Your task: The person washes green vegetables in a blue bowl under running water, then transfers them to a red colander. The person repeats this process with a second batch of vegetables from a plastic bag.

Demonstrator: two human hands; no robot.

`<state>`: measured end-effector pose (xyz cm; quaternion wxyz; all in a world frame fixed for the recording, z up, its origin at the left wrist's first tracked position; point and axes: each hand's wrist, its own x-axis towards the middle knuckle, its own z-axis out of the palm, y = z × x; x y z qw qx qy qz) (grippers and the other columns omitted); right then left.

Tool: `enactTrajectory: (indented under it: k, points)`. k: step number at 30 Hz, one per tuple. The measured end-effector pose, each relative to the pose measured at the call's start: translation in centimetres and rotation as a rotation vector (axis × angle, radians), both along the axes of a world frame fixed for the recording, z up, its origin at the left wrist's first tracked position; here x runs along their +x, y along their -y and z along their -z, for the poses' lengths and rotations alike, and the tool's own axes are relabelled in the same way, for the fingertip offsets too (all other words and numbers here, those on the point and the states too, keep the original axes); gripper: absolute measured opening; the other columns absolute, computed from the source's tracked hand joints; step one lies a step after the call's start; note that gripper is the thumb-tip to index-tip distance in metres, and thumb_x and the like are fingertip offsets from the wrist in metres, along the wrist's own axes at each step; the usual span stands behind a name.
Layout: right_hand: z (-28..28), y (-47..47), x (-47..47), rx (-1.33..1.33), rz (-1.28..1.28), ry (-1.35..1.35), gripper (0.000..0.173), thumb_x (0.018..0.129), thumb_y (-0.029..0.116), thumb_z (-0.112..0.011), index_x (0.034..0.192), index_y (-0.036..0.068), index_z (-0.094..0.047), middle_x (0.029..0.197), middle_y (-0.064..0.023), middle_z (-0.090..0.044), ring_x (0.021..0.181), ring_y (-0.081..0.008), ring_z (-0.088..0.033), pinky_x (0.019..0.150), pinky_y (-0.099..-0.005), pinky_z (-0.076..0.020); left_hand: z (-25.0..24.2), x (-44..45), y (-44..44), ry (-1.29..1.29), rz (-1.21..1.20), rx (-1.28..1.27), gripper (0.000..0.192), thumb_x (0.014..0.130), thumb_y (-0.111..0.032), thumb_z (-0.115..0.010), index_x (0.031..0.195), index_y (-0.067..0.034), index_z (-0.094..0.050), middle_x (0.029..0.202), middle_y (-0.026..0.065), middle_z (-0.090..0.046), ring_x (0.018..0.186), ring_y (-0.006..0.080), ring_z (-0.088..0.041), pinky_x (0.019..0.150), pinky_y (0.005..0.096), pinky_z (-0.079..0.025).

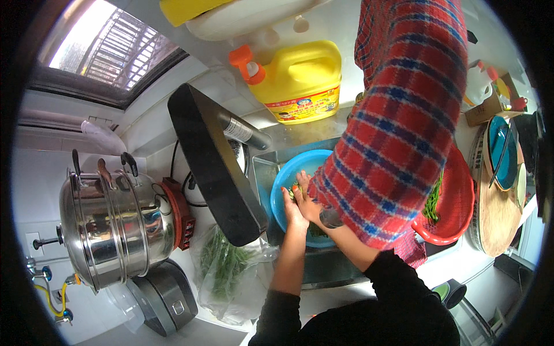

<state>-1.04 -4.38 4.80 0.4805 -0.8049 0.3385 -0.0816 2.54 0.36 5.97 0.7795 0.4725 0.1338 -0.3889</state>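
Observation:
My left hand and my right hand are pressed together over a blue plastic basin. Pale green stems show between them, mostly covered by the fingers. More dark greens lie low in the basin, below my right wrist. The basin stands in a metal sink. A red and blue plaid cloth hangs down close to the camera and hides the right side of the basin. A grey, glassy tip pokes out beneath it, beside my right wrist.
A black box-like object leans left of the sink, near a bag of greens. A steel steamer pot stands far left. Behind is a yellow detergent jug. To the right are a red basket with greens and a cutting board.

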Motion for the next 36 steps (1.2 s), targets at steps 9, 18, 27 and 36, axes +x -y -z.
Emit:
enactTrajectory:
  k: [9,18,27,36]
  points:
    - [-2.9,-0.9,-0.8,-0.158,0.060,0.169,0.026,0.085,0.020,-0.047,0.095,0.001,-0.061,0.099,-0.0225,-0.061,0.094,-0.0405,-0.057,0.084,-0.0466,-0.0438,4.5,1.4,-1.3,-0.198,-0.052,-0.119,0.066,0.092,-0.058,-0.031,0.131,-0.006,-0.042,0.131,0.0095,-0.048,0.119,0.0273,-0.047,0.102,0.0401,-0.034]
    - [0.3,-0.6,0.0,-0.151,0.129,0.338,0.027,0.081,0.020,-0.055,0.101,0.005,-0.063,0.107,-0.0197,-0.061,0.104,-0.0397,-0.053,0.093,-0.0479,-0.0389,7.0,0.8,-2.6,-0.122,0.037,-0.346,0.066,0.094,-0.057,-0.029,0.133,-0.005,-0.040,0.135,0.0087,-0.045,0.122,0.0262,-0.044,0.104,0.0395,-0.032]
    - [1.5,5.1,-1.8,0.168,0.169,0.139,0.032,0.078,0.030,-0.062,0.101,0.008,-0.064,0.104,-0.0151,-0.064,0.098,-0.0355,-0.059,0.081,-0.0433,-0.0480,1.3,0.8,-1.5,-0.018,0.151,0.248,0.084,0.081,-0.067,-0.050,0.139,-0.009,-0.032,0.142,0.0080,-0.038,0.129,0.0242,-0.037,0.106,0.0382,-0.026]
    - [1.2,5.6,-4.4,0.297,-0.058,-0.136,0.047,0.076,0.034,-0.068,0.110,0.004,-0.055,0.100,-0.0184,-0.064,0.097,-0.0357,-0.060,0.082,-0.0407,-0.0467,6.3,0.5,-3.5,0.136,0.254,0.480,0.061,0.073,-0.004,-0.074,0.126,-0.009,-0.044,0.117,0.0053,-0.054,0.103,0.0196,-0.054,0.085,0.0359,-0.045]
